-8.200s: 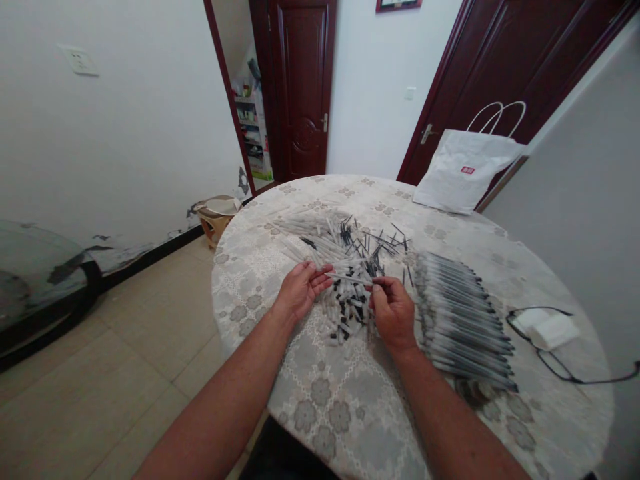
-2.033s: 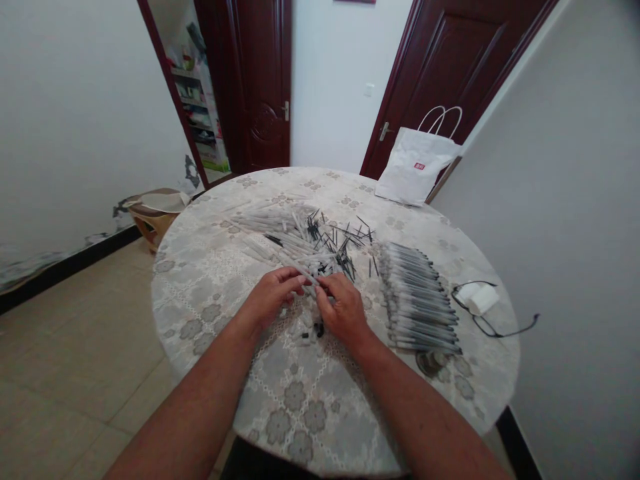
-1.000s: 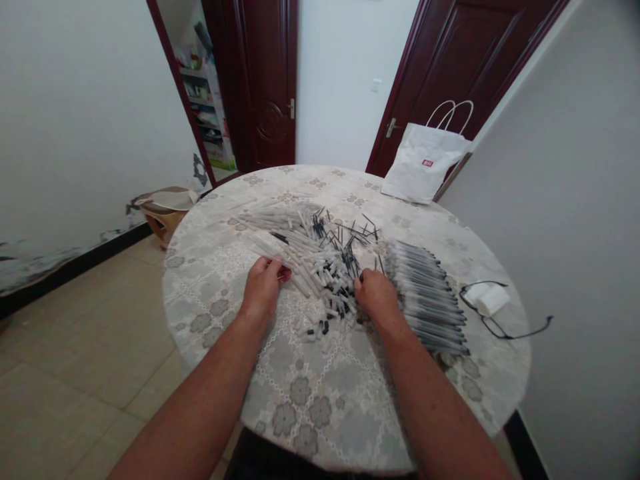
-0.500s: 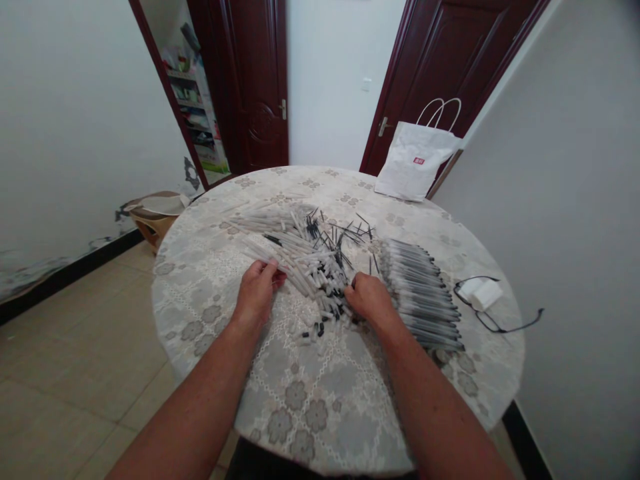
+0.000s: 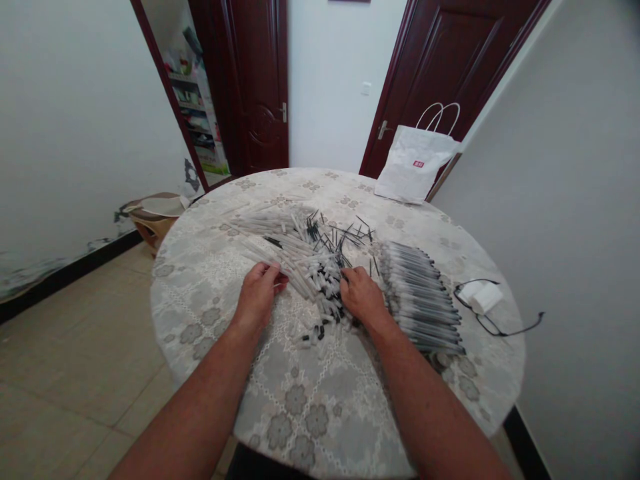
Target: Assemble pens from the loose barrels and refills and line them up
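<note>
My left hand (image 5: 260, 287) is at the left end of a pile of whitish pen barrels (image 5: 297, 263), its thumb and fingers closed on a pale barrel. On the pile's right side, my right hand (image 5: 361, 293) has its fingers pinched together at the small black and white caps (image 5: 327, 277); what it holds, if anything, is hidden. Thin dark refills (image 5: 350, 233) lie scattered behind that hand. To its right, assembled-looking pens (image 5: 423, 293) lie side by side in a long row.
Black-framed glasses (image 5: 487, 323) and a white folded item (image 5: 486, 299) lie at the right of the round, cloth-covered table (image 5: 300, 413). A white paper bag (image 5: 415, 163) stands at the back right. A stool (image 5: 155, 217) is at the left wall.
My right hand has moved slightly away from me and to the left, over the caps. My left hand has hardly moved.
</note>
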The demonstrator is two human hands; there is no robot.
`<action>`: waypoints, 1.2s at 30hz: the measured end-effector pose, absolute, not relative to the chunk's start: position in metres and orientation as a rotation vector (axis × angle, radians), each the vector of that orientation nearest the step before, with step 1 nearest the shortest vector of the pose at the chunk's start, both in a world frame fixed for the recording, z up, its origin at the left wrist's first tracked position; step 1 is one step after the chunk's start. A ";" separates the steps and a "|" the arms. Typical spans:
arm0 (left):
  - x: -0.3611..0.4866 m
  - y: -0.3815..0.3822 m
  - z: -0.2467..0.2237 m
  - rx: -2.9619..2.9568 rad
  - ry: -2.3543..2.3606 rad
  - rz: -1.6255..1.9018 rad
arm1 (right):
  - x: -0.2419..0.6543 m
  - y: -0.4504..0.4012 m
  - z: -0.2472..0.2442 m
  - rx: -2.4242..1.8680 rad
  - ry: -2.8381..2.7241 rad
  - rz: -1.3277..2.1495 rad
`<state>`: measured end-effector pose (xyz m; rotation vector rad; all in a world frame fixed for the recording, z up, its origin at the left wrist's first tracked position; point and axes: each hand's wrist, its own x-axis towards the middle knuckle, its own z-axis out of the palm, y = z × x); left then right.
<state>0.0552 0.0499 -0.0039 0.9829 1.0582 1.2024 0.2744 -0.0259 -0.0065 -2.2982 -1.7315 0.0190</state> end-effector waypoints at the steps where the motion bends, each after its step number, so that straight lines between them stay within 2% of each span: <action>1: 0.055 0.050 -0.004 0.987 1.055 1.197 | 0.275 -0.025 -0.007 -2.274 -1.746 0.042; 14: 0.057 0.048 -0.003 1.011 1.043 1.189 | 0.270 -0.030 -0.009 -1.993 -1.806 0.266; 26: 0.056 0.049 -0.006 1.030 1.058 1.209 | 0.279 -0.030 0.005 -1.810 -1.382 0.425; 36: 0.057 0.049 -0.003 1.046 1.028 1.209 | 0.288 -0.029 0.002 -1.772 -1.340 0.630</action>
